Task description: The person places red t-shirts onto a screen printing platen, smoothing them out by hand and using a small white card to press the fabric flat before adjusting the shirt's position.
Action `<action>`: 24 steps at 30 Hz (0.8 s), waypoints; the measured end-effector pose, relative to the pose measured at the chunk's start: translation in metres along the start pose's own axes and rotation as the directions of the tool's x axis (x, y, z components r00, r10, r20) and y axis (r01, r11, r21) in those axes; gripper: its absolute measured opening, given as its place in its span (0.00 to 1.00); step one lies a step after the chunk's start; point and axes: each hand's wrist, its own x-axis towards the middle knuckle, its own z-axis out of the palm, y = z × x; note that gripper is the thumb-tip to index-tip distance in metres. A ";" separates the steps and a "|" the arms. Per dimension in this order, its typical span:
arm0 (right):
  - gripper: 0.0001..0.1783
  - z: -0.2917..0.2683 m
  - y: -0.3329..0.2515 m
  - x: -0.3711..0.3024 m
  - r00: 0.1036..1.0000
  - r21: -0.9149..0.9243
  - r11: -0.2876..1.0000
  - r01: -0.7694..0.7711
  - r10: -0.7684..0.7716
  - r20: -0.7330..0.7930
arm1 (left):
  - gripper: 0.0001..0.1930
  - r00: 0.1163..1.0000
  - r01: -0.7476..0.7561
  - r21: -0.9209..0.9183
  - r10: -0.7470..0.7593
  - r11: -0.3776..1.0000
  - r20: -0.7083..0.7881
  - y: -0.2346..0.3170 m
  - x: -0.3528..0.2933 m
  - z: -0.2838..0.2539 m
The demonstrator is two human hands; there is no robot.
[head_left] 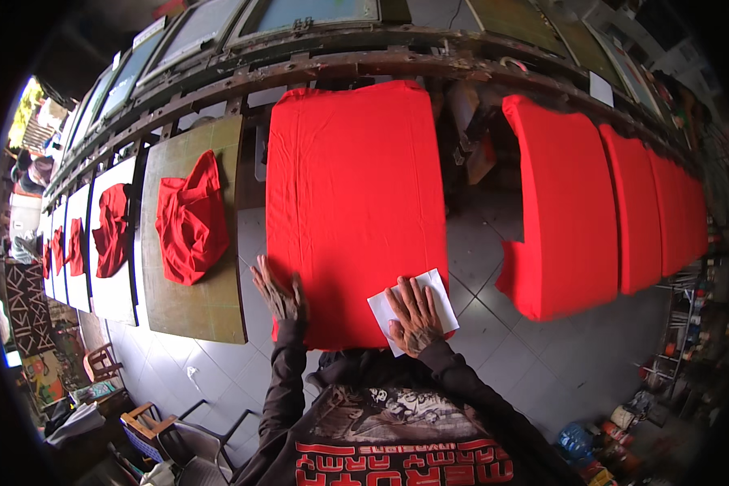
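Stretched over a board in front of me is a red T-shirt-like cloth [356, 186], smooth apart from faint lengthwise creases. My left hand [280, 293] lies at its near left edge, fingers spread, partly over the side. Under my right hand [415, 312] is a square white sheet [444, 289], which looks like paper, at the near right corner of the cloth. That palm rests flat on the sheet with the fingers stretched out, pressing it against the red fabric.
Left, a bare board [194, 312] carries a crumpled red cloth [193, 219]; several more boards follow. Right, red-covered boards [571, 219] stand in a row. A dark rail [340, 69] with framed screens [308, 14] runs behind. Chairs [198, 445] stand lower left, a blue bottle [575, 441] lower right.
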 end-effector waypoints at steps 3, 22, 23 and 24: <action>0.39 -0.020 0.020 0.051 1.000 -0.023 1.000 0.007 -0.006 0.025 | 0.36 0.997 0.075 -0.070 -0.073 0.995 0.039 0.008 0.007 0.001; 0.37 -0.048 0.105 0.246 0.969 -0.266 0.958 0.104 -0.158 -0.192 | 0.31 0.990 0.116 -0.147 -0.104 0.982 0.092 0.016 0.011 -0.006; 0.37 -0.048 0.082 0.209 0.974 -0.235 0.963 0.131 -0.169 -0.149 | 0.30 0.990 0.131 -0.160 -0.119 0.978 0.082 0.014 0.008 -0.006; 0.37 -0.047 0.061 0.167 0.985 -0.235 0.965 0.117 -0.143 -0.096 | 0.28 0.992 0.117 -0.174 -0.108 0.978 0.057 0.013 0.010 -0.008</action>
